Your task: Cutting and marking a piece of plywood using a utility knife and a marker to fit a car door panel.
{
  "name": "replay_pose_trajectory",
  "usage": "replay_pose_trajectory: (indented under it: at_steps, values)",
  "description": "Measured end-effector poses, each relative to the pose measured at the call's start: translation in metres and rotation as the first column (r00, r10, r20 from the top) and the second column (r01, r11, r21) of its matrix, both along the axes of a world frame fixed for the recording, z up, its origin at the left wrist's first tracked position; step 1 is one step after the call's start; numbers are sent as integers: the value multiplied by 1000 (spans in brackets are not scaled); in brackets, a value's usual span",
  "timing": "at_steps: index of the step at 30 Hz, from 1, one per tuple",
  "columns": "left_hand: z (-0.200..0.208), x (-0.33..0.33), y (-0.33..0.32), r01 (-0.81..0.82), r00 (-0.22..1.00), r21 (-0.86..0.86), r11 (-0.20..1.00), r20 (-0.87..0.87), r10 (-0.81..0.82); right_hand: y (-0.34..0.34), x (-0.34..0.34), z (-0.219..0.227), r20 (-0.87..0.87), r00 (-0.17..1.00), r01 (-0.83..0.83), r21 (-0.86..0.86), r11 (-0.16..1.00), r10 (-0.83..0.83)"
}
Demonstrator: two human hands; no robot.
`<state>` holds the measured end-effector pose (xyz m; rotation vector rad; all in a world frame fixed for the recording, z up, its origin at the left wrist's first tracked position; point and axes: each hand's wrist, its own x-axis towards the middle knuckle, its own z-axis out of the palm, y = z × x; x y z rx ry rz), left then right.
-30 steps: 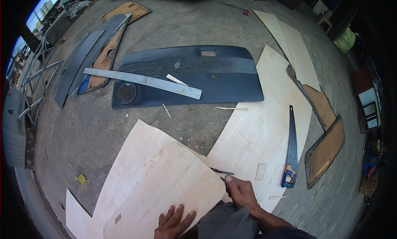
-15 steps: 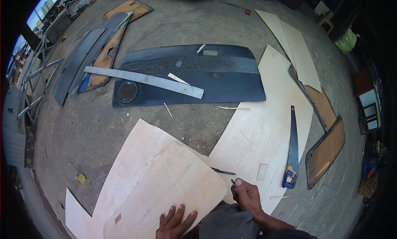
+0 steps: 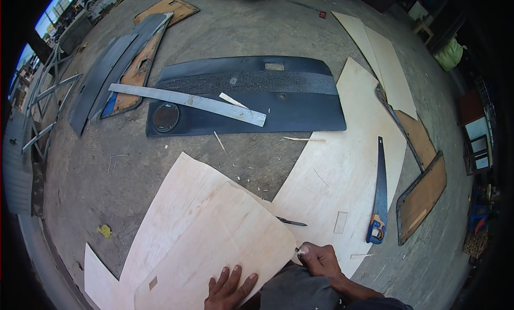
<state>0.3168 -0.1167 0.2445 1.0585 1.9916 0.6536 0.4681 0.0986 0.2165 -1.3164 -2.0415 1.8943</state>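
Trimming or smoothing the rounded edge of the pale plywood panel seems to be the step in hand, judging by the head view, the only one. The panel lies low in the view, over a larger plywood piece and beside the person's grey-clothed knee. The hands are apart: the left hand rests flat on the panel, fingers spread, while the right hand is curled around a small dark tool, mostly hidden, its tip at the panel's right edge; whether it touches cannot be told. A dark pointed tool lies just beyond that corner, and a handsaw rests on the plywood sheet to the right. The next move seems to call for a steady left palm and a controlled stroke along the edge. Compared with half a second ago, the right hand is lower and nearer the edge, and the pale shaving near the dark panel's cutout is gone.
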Motion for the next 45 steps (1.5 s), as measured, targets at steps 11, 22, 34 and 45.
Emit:
replay_pose_trajectory:
  at_steps: [11, 22, 34, 45]
  values:
    - [3, 2, 3, 13, 1000, -16, 1000, -1, -13, -4, -8, -18, 14, 997, 74, 155, 985, -77]
    - [1, 5, 6, -12, 999, -1, 1000, -33, 12, -11, -3, -30, -115, 983, 167, 217, 962, -145]
    - [-3, 0, 5, -27, 1000, 15, 1000, -1, 27, -9, -8, -25, -47, 997, 67, 256, 964, -57]
    - [-56, 14, 2, 108, 923, -93, 990, -361, -134, 1, -14, -46, -145, 880, 380, -358, 853, -452]
